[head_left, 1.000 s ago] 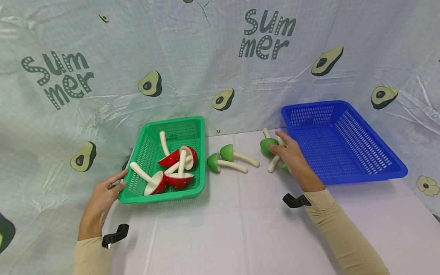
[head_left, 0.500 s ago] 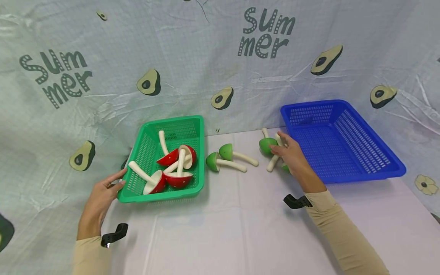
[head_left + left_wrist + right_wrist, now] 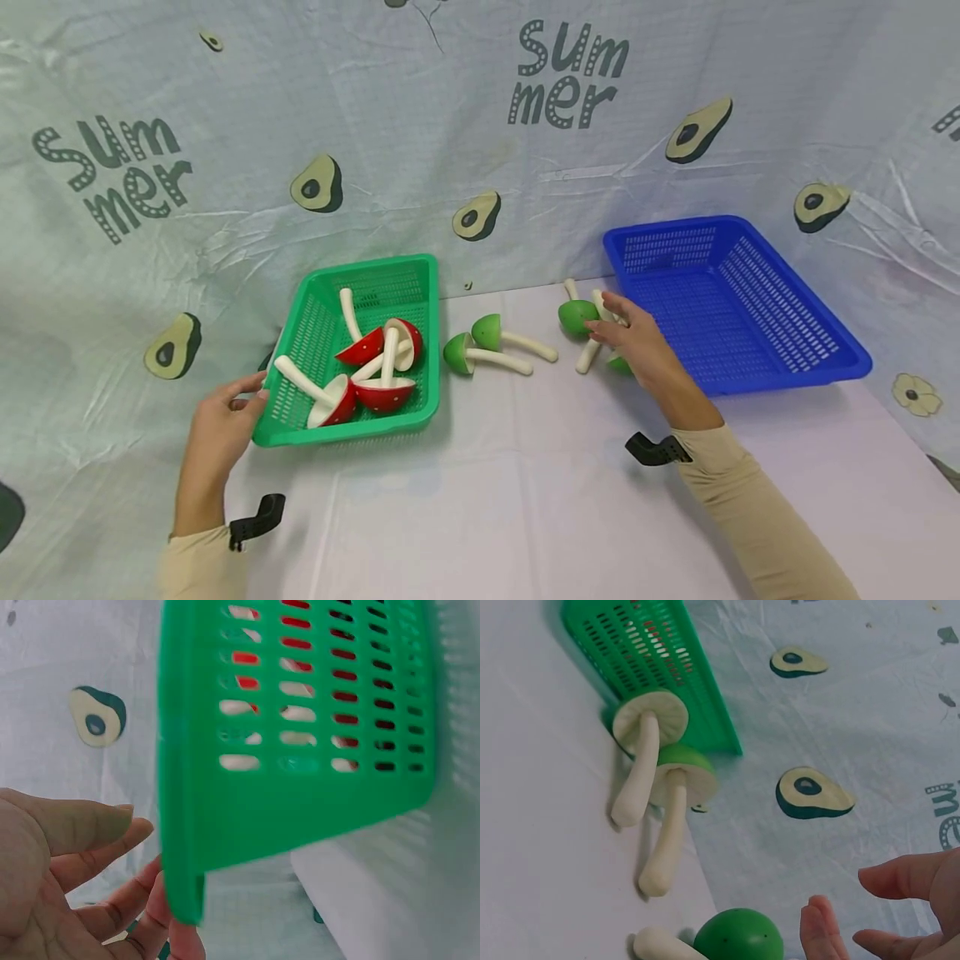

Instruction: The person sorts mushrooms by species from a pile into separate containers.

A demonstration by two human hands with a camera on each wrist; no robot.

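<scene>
My left hand (image 3: 221, 429) is at the left rim of a green plastic basket (image 3: 352, 433), thumb lifted apart from the fingers. In the left wrist view, the fingertips (image 3: 187, 945) are right at the rim's lower corner. Inside the basket lie several red-capped toy mushrooms (image 3: 386, 398) with white stems. My right hand (image 3: 641, 346) hovers with spread thumb and fingers close over several green-capped mushrooms (image 3: 577, 318), partly hiding them. The right wrist view shows nothing between its fingers, with a green mushroom (image 3: 739, 937) beside them.
Two more green mushrooms (image 3: 459, 354) lie side by side next to the green basket's right wall. A blue basket (image 3: 787, 383) stands at the right, behind the right hand. A printed sheet (image 3: 405, 150) with avocados hangs behind the white-covered table (image 3: 465, 517).
The head view has shifted slightly. My left thumb and fingers have eased outward a little at the green basket's rim. The right hand has shifted slightly right relative to the mushrooms, which lie as before.
</scene>
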